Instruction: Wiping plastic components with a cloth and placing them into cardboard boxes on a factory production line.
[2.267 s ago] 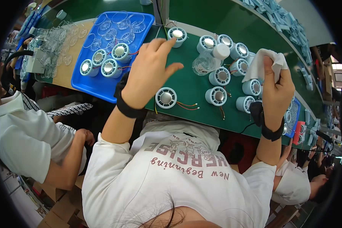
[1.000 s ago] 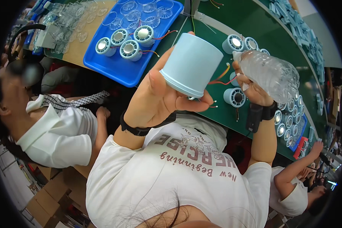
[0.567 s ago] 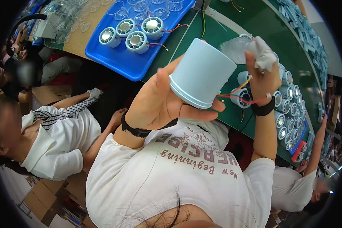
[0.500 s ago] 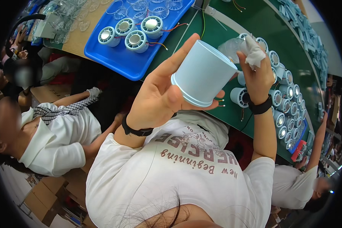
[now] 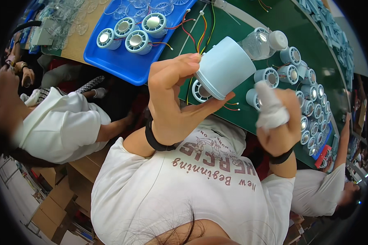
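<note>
1. Left hand (image 5: 171, 106) is raised above the near table edge, thumb and fingertips (image 5: 192, 61) closed on the rim of a pale blue cylindrical housing (image 5: 225, 67). I hold the housing tilted, closed end toward the far side, and its red and yellow wires trail out below my thumb.

2. Right hand (image 5: 280, 122) is curled shut around a bunched white cloth (image 5: 270, 108), which sticks out above my knuckles. It is held just beside the housing, not touching it.

3. Green table (image 5: 233, 32) runs from upper left to right. Its near edge passes directly under both my hands.

4. Blue tray (image 5: 122, 65) lies at the left end, its near rim overhanging the table edge. It carries four round blue fan units (image 5: 137, 41) with wire leads. Bare tray floor remains in the near corner.

5. Row of finished fan units (image 5: 306, 98) lines the right side, packed close along the near edge. Little free surface is left there.

6. Clear plastic bottle with a white cap (image 5: 261, 43) lies on its side behind the housing.

7. One fan unit (image 5: 200, 92) sits on the table directly under the housing, partly hidden by it.

8. Open green surface shows between the tray and the bottle, crossed by a bundle of coloured wires (image 5: 204, 24).

9. Other persons in white shirts sit close at my left (image 5: 61, 126) and right (image 5: 319, 192).
</note>
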`<state>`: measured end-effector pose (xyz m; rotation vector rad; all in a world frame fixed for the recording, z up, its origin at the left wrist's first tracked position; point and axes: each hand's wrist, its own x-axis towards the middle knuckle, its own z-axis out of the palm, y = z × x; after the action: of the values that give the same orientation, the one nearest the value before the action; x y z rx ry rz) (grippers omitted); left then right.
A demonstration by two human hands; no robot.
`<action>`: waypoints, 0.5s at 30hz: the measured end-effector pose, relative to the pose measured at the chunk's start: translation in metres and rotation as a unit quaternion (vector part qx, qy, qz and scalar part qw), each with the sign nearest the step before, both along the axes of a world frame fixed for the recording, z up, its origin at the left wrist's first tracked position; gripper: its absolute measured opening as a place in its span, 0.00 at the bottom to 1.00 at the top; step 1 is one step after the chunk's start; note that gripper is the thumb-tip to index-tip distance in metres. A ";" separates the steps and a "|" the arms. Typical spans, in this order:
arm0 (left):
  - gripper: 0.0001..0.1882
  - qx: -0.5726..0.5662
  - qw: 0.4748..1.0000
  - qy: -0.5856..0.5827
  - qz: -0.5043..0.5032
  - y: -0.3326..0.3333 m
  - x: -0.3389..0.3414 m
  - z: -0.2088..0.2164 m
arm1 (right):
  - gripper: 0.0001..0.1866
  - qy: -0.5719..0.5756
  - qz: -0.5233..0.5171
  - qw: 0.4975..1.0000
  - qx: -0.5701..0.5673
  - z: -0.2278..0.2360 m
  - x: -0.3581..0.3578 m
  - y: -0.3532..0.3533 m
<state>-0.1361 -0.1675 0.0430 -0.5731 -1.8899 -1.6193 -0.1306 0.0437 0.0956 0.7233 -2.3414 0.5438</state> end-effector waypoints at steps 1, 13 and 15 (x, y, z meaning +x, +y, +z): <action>0.43 -0.009 1.000 0.027 0.001 0.000 0.000 -0.002 | 0.12 -0.028 0.040 0.999 0.011 0.004 0.002 -0.009; 0.37 -0.088 0.985 0.142 -0.032 -0.002 0.000 0.005 | 0.16 -0.104 0.116 0.987 0.044 0.016 0.013 -0.022; 0.37 -0.066 0.987 0.139 -0.047 0.001 -0.001 0.001 | 0.18 -0.111 0.141 0.982 0.054 0.013 0.019 -0.023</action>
<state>-0.1370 -0.1667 0.0441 -0.9057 -1.7910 -1.3946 -0.1114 0.0210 0.1087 1.1063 -2.5047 0.6530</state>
